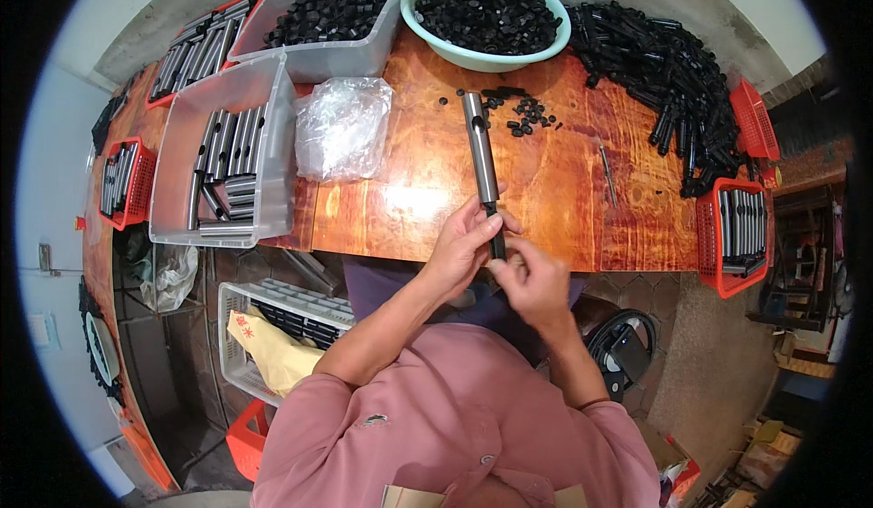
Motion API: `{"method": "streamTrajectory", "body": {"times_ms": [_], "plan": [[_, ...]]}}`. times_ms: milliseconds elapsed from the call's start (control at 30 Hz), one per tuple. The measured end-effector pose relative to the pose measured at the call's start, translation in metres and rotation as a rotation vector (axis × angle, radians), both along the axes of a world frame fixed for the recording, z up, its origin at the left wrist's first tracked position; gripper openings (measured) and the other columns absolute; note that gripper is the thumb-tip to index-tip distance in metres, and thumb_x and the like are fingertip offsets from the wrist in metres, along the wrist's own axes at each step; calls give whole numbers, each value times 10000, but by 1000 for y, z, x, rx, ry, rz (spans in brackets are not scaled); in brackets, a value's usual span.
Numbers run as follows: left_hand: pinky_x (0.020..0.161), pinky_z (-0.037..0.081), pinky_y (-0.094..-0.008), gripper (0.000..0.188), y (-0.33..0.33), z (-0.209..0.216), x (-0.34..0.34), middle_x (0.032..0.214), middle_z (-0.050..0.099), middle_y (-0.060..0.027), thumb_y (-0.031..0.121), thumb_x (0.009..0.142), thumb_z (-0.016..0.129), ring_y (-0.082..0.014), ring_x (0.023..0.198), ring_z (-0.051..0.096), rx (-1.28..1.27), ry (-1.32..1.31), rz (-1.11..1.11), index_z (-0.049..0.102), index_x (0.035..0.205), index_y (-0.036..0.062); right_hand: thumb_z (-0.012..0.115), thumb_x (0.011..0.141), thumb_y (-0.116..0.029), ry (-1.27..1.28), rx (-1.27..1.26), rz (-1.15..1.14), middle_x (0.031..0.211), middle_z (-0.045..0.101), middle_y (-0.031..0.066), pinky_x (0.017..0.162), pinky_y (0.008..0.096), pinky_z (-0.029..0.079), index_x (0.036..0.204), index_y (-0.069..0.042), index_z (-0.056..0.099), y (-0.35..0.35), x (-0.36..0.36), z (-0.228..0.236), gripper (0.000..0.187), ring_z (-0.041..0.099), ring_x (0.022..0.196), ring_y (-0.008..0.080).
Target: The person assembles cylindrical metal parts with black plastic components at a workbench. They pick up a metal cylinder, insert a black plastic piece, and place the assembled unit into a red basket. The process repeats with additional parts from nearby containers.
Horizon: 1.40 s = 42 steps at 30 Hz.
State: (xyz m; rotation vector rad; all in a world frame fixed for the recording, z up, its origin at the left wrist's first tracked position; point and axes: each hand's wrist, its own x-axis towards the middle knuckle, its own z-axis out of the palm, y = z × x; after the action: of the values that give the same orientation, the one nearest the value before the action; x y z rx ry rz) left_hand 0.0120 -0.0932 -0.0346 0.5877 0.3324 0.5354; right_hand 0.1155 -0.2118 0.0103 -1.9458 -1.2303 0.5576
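Note:
In front of me stands a tilted metal tube (478, 149) with a dark hole near its top, its lower end joined to a black plastic piece (496, 244). My left hand (462, 249) is closed around this joint, thumb across the black piece. Just to the right, my right hand (535, 282) is curled closed at the black piece's lower end; its fingers are slightly blurred. Beyond the tube, small black plugs (527, 117) lie scattered on the wooden table (418, 212).
At left, a clear bin (284, 158) holds metal tubes beside a plastic bag (344, 129). Farther back are a bin of black caps (377, 49) and a pale basin (491, 64). Black parts (668, 71) are heaped right, near a red basket (727, 281). A thin rod (607, 176) lies closer.

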Motion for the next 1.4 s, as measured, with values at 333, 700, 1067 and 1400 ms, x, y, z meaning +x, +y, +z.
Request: {"method": "streamTrajectory", "body": {"times_ms": [333, 700, 1067, 1400], "plan": [[640, 488, -301, 507, -14, 20, -1, 992, 611, -93, 224, 1027, 593, -158, 749, 591, -177, -69, -330, 406, 1468, 56, 602, 1008, -231, 1113, 309, -97, 970, 685, 81, 647, 239, 494, 1248, 23, 605, 54, 59, -11, 349, 632, 747, 124], [570, 494, -281, 228, -19, 15, -1, 926, 660, -100, 193, 1042, 535, -163, 656, 608, -143, 191, -140, 557, 1204, 33, 623, 994, -238, 1098, 277, -66, 949, 679, 93, 558, 235, 532, 1167, 12, 585, 57, 53, -22, 306, 640, 699, 120], [560, 473, -262, 267, -21, 12, -1, 922, 663, -87, 238, 1054, 519, -132, 646, 592, -100, 222, -133, 577, 1196, 19, 605, 1008, -231, 1103, 292, -56, 936, 671, 100, 409, 231, 473, 1178, 33, 571, 57, 51, -19, 316, 626, 643, 115], [526, 471, -246, 311, -20, 11, 0, 946, 685, -105, 225, 1057, 499, -122, 606, 591, -42, 253, -116, 571, 1261, 1, 605, 1011, -225, 1089, 275, -65, 951, 678, 92, 640, 232, 520, 1246, 44, 572, 56, 51, -23, 359, 637, 758, 113]]}}
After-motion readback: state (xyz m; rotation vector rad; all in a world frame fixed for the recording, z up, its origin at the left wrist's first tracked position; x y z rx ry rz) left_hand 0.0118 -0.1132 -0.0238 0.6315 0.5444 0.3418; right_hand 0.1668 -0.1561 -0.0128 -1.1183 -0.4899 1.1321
